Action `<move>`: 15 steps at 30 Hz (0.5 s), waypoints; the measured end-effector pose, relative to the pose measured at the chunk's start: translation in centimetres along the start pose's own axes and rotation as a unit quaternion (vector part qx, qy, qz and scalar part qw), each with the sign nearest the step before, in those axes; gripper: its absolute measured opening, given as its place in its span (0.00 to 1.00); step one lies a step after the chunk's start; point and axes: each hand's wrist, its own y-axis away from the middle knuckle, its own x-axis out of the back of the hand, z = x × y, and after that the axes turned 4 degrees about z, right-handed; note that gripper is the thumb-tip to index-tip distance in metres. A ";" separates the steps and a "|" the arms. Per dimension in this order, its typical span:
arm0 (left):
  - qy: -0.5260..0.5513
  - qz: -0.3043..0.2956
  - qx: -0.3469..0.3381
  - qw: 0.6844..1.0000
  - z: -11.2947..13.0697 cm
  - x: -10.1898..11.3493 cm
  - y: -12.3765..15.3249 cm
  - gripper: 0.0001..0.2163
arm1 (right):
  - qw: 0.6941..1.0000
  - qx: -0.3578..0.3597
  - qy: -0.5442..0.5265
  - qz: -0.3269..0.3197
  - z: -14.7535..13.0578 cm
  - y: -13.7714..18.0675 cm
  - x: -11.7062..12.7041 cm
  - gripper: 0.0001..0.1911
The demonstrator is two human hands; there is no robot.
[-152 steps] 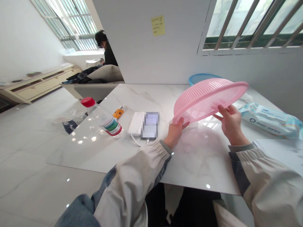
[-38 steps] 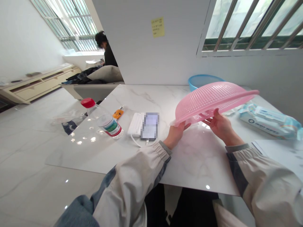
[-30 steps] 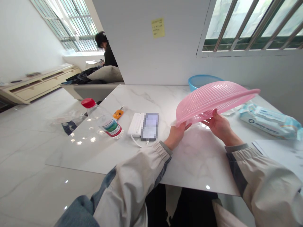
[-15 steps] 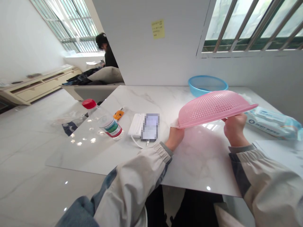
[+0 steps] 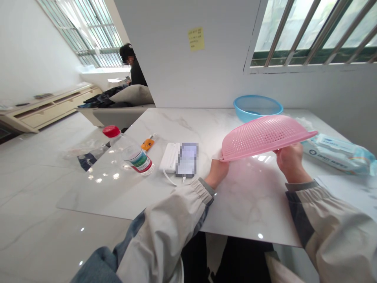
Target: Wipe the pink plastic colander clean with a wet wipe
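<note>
A pink plastic colander [image 5: 262, 135] is held tilted above the table, its perforated underside facing up and toward me. My left hand [image 5: 218, 172] is closed on its left rim, and a small white piece of tissue or cloth shows by the fingers. Under the right side of the colander, my right hand [image 5: 291, 160] is closed, with its fingertips partly hidden beneath the rim. Just behind the colander stands a translucent blue basin [image 5: 257, 106]. What lies inside the colander is out of sight.
Left on the marble-patterned table [image 5: 165, 200] are a red-capped bottle [image 5: 140, 159], an orange item [image 5: 147, 144], a white power bank [image 5: 168, 157] and a cabled phone [image 5: 187, 159]. A wipes pack [image 5: 338, 153] lies right. A person [image 5: 137, 72] sits beyond the wall.
The colander's right end has shifted slightly left and down, together with my right hand. My left hand stays almost where it was on the rim.
</note>
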 end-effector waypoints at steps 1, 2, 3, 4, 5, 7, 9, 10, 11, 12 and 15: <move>0.002 0.000 0.003 1.000 0.0 0.0 0.0 0.10 | 1.000 0.002 0.002 -0.003 0.0 0.0 0.0 0.15; 0.003 0.000 0.007 1.000 0.1 0.0 0.1 0.09 | 1.000 0.002 0.002 -0.004 0.0 0.0 0.0 0.15; 0.003 0.002 0.009 1.000 0.2 0.0 0.1 0.09 | 1.000 0.000 0.001 -0.003 -0.1 0.0 0.0 0.16; 0.000 0.003 0.010 1.000 0.3 0.0 0.2 0.08 | 1.000 -0.003 -0.001 0.000 -0.1 0.0 -0.1 0.17; -0.005 0.001 0.010 1.000 0.5 0.0 0.2 0.07 | 1.000 -0.008 -0.004 0.003 -0.1 0.0 -0.2 0.18; -0.016 -0.009 0.012 1.000 0.8 -0.1 0.4 0.08 | 1.000 -0.019 -0.014 -0.002 -0.1 0.0 -0.3 0.20; -0.010 -0.025 0.019 0.999 1.0 -0.1 0.6 0.12 | 0.999 -0.034 -0.025 -0.030 0.1 -0.1 -0.2 0.21; 0.001 -0.032 0.025 0.999 1.2 -0.2 0.7 0.15 | 0.997 -0.042 -0.028 -0.051 0.1 -0.1 -0.2 0.22; 0.017 -0.037 0.031 0.999 1.2 -0.2 0.7 0.18 | 0.996 -0.051 -0.029 -0.074 0.2 0.0 -0.2 0.22; 0.032 -0.043 0.037 0.998 1.3 -0.2 0.8 0.20 | 0.993 -0.059 -0.028 -0.096 0.1 0.2 -0.2 0.23; 0.044 -0.048 0.031 0.997 1.1 -0.2 0.8 0.23 | 0.985 -0.079 -0.025 -0.149 -0.5 1.0 -0.5 0.23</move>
